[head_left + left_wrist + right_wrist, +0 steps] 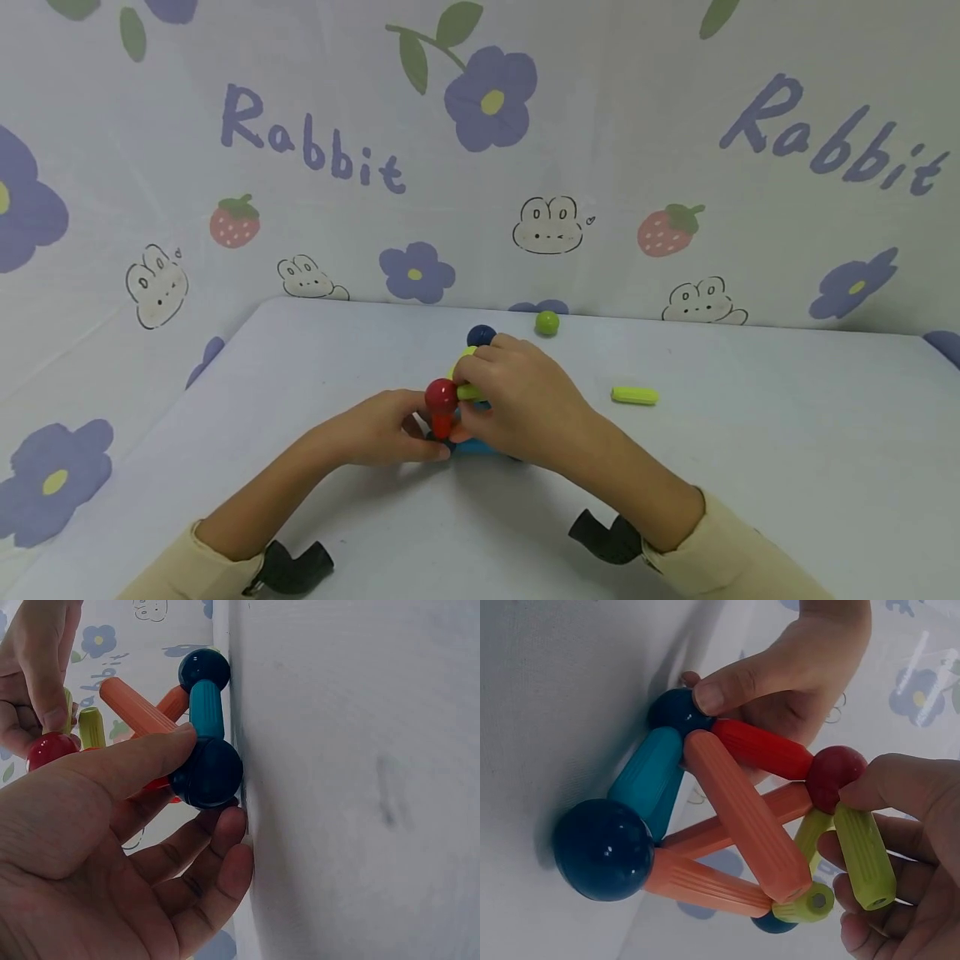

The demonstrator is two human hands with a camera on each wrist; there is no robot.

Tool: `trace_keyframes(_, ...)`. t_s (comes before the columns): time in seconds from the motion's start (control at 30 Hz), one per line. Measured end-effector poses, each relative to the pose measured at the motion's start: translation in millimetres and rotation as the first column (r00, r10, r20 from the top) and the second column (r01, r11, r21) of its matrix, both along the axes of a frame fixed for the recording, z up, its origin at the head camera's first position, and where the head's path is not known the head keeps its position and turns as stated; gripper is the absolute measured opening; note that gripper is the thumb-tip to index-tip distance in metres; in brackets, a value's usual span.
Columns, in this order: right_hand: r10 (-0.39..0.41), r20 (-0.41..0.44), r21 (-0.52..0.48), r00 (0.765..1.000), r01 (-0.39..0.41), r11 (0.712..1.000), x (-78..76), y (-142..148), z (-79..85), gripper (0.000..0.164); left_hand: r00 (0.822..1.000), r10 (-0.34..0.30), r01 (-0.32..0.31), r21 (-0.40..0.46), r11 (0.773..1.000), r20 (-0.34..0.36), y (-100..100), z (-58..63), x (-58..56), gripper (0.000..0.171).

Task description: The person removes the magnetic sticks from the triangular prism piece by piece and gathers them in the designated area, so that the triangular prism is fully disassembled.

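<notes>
A frame of ribbed sticks and shiny balls stands on the table. My left hand (386, 429) holds a dark blue ball (208, 772) at its near left corner, thumb on top and fingers below. A red stick (761, 748) runs from that ball up to a red ball (441, 395). At the red ball my right hand (525, 400) pinches a yellow-green stick (865, 855), whose other end is free. Teal sticks (641, 776) and orange sticks (746, 814) form the lower part. One orange stick's end sticks out loose. In the head view, the right hand hides much of the frame.
On the white table (787, 467), a loose green ball (547, 322) lies toward the back edge. A loose yellow-green stick (634, 395) lies to the right of the frame. Black wrist mounts (296, 567) hang at both sleeves. A patterned cloth (600, 150) rises behind the table.
</notes>
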State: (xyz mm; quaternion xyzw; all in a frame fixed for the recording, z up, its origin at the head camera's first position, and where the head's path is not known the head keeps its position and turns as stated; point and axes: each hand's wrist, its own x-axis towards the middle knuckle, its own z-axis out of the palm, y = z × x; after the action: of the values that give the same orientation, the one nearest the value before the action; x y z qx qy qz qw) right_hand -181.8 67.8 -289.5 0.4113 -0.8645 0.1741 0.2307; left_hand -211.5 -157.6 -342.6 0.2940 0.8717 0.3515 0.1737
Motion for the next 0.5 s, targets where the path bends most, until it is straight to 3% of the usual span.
trace_keyframes(0.5,0.016,0.039,-0.028,0.999,-0.015,0.999,-3.1,-0.3,-2.3,0.012,1.000,-0.011,0.011,0.009,1.000,-0.004,0.0,-0.3,-0.4,0.025)
